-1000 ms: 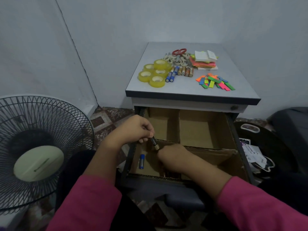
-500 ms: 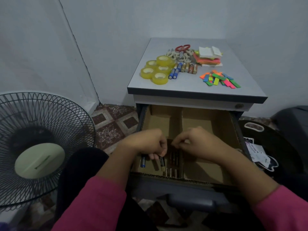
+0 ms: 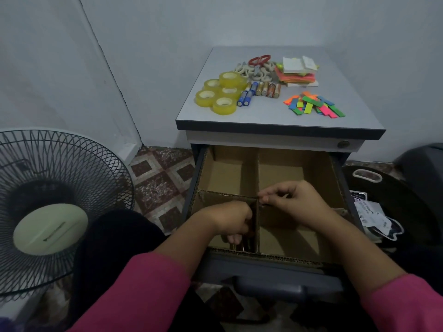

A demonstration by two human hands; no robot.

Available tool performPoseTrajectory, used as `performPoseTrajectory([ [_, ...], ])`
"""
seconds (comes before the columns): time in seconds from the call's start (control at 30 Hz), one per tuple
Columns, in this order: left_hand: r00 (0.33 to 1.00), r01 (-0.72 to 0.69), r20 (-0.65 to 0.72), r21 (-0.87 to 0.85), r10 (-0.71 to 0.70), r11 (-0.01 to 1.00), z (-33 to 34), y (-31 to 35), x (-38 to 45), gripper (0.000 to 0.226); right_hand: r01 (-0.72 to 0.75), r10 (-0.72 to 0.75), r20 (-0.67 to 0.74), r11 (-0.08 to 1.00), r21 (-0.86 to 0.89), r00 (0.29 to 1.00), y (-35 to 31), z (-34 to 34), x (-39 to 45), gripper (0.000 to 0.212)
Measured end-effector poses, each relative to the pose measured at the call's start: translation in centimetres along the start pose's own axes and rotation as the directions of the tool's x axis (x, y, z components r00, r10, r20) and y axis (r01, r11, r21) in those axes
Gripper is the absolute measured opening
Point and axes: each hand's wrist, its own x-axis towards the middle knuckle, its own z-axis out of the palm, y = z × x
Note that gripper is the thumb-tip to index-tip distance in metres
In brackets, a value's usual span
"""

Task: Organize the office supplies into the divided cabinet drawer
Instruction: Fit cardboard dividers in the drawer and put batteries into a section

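The drawer (image 3: 275,262) stands pulled out beneath the cabinet top (image 3: 275,121), lined with cardboard dividers (image 3: 257,178) that cut it into four compartments. The left hand (image 3: 230,220) reaches down into the near left compartment with its fingers curled over some batteries (image 3: 239,246) lying there (only their metal ends show past the knuckles, so whether it actually grips one I cannot tell). The right hand (image 3: 294,200) sits over the middle of the drawer, thumb and forefinger pinched on the top edge of the dividers where they cross. Up on the cabinet top lie five tape rolls (image 3: 221,95) at the left, a row of loose batteries (image 3: 260,91) just beside them, scissors (image 3: 259,60) at the far edge, a stack of sticky notes (image 3: 297,73) and scattered coloured tabs (image 3: 314,106) on the right.
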Motion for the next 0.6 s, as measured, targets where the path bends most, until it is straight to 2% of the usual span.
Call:
performPoseTrajectory([
  [0.1,1.0,0.005,0.013,-0.028,-0.004,1.0,-0.19,-0.18,-0.17,0.022,-0.004,0.004,0.005,1.0,0.013,1.0,0.04,0.05,0.02,0.021],
  [0.3,0.999,-0.038,-0.001,0.141,0.039,0.989,-0.03,-0.19,0.12,0.028,-0.003,0.003,0.0,1.0,0.002,1.0,-0.24,0.09,-0.15,0.021],
  [0.6,1.0,0.012,0.013,0.051,-0.013,0.999,0.31,-0.22,0.12,0.024,-0.005,0.005,-0.017,1.0,0.026,1.0,-0.13,0.24,-0.16,0.019],
])
